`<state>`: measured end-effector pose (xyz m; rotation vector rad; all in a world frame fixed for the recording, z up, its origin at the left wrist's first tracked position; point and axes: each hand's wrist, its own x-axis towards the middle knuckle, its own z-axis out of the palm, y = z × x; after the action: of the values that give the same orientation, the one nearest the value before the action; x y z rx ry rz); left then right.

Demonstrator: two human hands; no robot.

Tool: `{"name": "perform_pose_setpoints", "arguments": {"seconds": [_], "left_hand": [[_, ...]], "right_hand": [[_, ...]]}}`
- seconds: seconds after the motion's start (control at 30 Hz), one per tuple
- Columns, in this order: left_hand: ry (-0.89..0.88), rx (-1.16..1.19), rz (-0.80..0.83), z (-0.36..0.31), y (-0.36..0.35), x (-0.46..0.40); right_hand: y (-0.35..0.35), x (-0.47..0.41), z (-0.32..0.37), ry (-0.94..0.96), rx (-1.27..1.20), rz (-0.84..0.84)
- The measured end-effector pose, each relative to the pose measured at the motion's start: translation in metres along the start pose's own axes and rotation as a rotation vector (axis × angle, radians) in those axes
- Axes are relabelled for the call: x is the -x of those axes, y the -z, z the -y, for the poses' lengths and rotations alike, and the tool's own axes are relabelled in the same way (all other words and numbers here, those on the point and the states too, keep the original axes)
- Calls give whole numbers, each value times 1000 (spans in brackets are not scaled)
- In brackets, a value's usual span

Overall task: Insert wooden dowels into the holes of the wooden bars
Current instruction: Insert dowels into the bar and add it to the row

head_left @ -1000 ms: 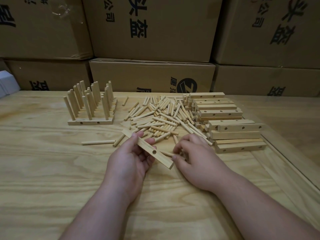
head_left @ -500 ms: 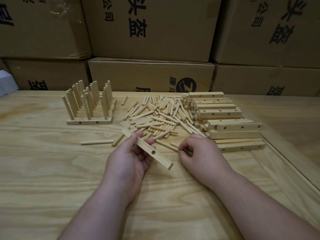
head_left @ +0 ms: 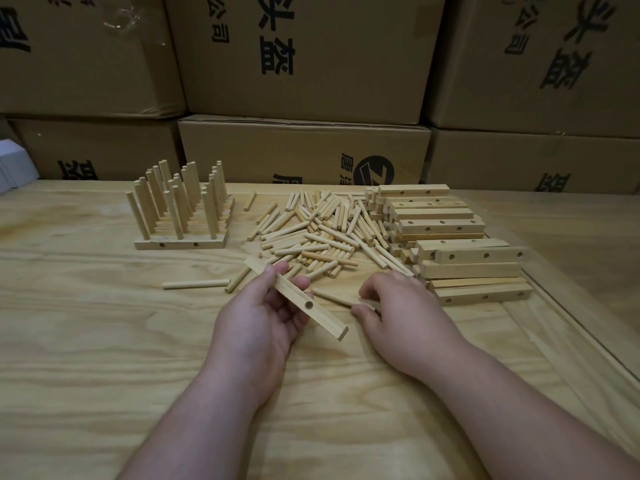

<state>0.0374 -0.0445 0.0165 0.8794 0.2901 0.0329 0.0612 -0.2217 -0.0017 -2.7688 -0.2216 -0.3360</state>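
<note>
Your left-hand fingers [head_left: 277, 270] and thumb curl round a wooden bar [head_left: 298, 299], pinching its far half so it sits tilted above the table [head_left: 86, 341], its near end jutting out toward your right hand [head_left: 401, 317]; one round hole shows in the bar's top face just past your thumb. Your left hand [head_left: 259, 327] lies palm-up beneath the bar. Your right-hand fingers [head_left: 372, 289] are curled down onto the table and pinch a loose dowel [head_left: 334, 296] that lies flat between the two hands, its far end pointing toward your left thumb; whether it is lifted off the table cannot be told

Just beyond both sets of fingers lies the loose pile of dowels [head_left: 318, 233], scattered criss-cross on the table. Left of your left fingers a single dowel [head_left: 195, 284] lies apart from the pile. Farther out on that side stand the finished bars with upright dowels [head_left: 180, 209], packed side by side. Beyond and to the right of your right fingers is the stack of drilled bars [head_left: 450, 237], its nearest bars almost touching your knuckles. Cardboard boxes [head_left: 304, 154] with printed black characters are stacked behind the table
</note>
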Motion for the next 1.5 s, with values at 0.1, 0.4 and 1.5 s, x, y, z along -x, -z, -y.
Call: {"name": "perform_pose_setpoints", "arguments": {"seconds": [0.1,0.4,1.5], "left_hand": [[1,-1,2,1,1,-1],[0,3,10,1,2,-2],[-39,-186,155,4,4,1]], "right_hand": [[-2,1,0,20,53,51],[1,2,3,44,126,59],[15,14,14,243,-290,-205]]}}
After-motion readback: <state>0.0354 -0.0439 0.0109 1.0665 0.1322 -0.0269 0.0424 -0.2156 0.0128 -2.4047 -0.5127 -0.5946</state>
